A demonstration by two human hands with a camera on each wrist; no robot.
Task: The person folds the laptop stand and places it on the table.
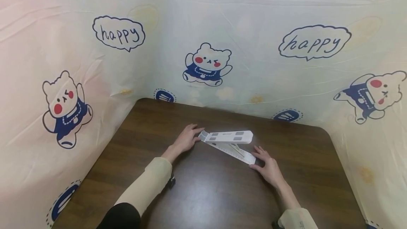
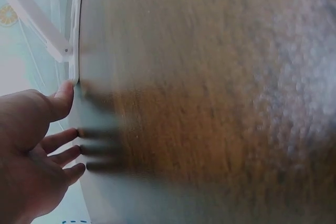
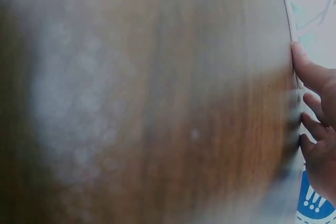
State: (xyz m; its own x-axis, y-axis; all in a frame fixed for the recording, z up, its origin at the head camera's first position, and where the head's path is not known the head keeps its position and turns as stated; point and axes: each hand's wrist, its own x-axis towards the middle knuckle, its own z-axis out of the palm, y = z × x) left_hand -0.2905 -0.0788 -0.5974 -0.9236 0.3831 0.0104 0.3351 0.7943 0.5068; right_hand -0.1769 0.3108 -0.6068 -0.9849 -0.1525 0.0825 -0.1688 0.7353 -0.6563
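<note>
A white folding laptop stand [image 1: 229, 137] stands on the brown wooden table, its two long bars narrow together. The upper bar is raised at the right over the slanting lower bar, with a thin brace between them. At its left end my left hand [image 1: 187, 138] holds the stand between thumb and forefinger. My right hand [image 1: 268, 167] has the thumb and forefinger about the lower bar's right end. In the left wrist view, the thumb [image 2: 64, 98] touches the base's end, and other fingertips rest on the table. The right thumb [image 3: 304, 66] presses the base's edge.
The dark brown table [image 1: 197, 193] has a glossy reflection in its front middle. A pale cloth [image 1: 254, 6] printed with bears and "happy" bubbles hangs around its back and sides.
</note>
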